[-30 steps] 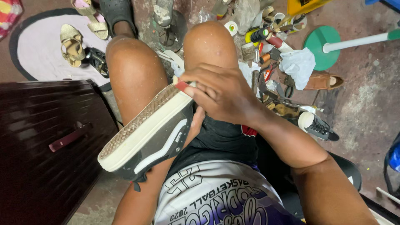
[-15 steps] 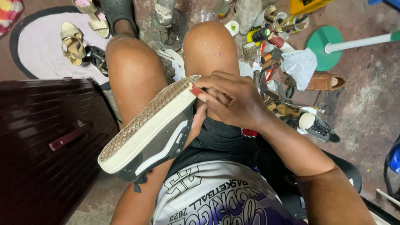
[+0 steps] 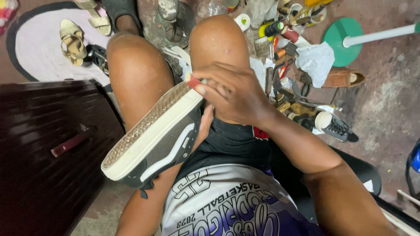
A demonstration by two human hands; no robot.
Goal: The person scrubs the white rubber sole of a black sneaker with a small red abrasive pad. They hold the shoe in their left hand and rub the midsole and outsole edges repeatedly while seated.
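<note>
A black sneaker (image 3: 162, 146) with a cream sidewall and tan waffle sole lies across my lap, sole turned up and toe end toward my knees. My left hand (image 3: 204, 124) is under the sneaker and grips it; only the fingers show beside the sidewall. My right hand (image 3: 229, 91) is closed on a small red tool (image 3: 192, 81), whose tip rests at the toe end of the sole's edge. Both of my bare knees rise beyond the sneaker.
A dark wooden box (image 3: 48, 153) with a red handle stands at my left. Sandals (image 3: 72, 43) lie on a pale mat (image 3: 39, 61). Cluttered tools and glue tubes (image 3: 284, 39), a white bag (image 3: 316, 61), a brown shoe (image 3: 343, 78), another sneaker (image 3: 334, 126) and a green stand base (image 3: 339, 35) fill the floor ahead.
My right hand slid the red tool back and forth along the toe end of the sole edge, ending a little farther up. The sneaker stayed nearly still.
</note>
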